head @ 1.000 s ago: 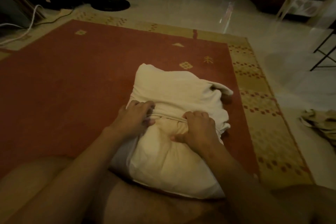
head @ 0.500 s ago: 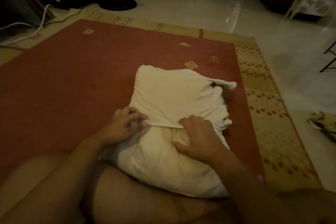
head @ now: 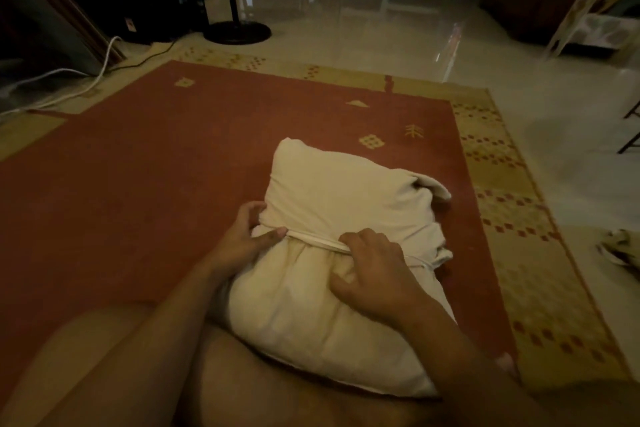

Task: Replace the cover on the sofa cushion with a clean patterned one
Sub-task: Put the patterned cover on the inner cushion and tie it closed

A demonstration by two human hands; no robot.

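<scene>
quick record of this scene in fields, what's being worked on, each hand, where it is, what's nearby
item: cream cushion lying on the red rug, its near end against the person's legs
cover: plain cream cover over the far half, edge bunched in a band across the middle; near half bare
left hand: grips the band at its left end
right hand: fingers curled over the band, right of the middle
nearby: crumpled cloth on the floor at right; round stand base beyond the rug

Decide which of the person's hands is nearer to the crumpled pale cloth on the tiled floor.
Right. The right hand grips the cream cover's rolled hem toward the crumpled pale cloth; the left hand grips the hem's opposite end, farther off.
</scene>
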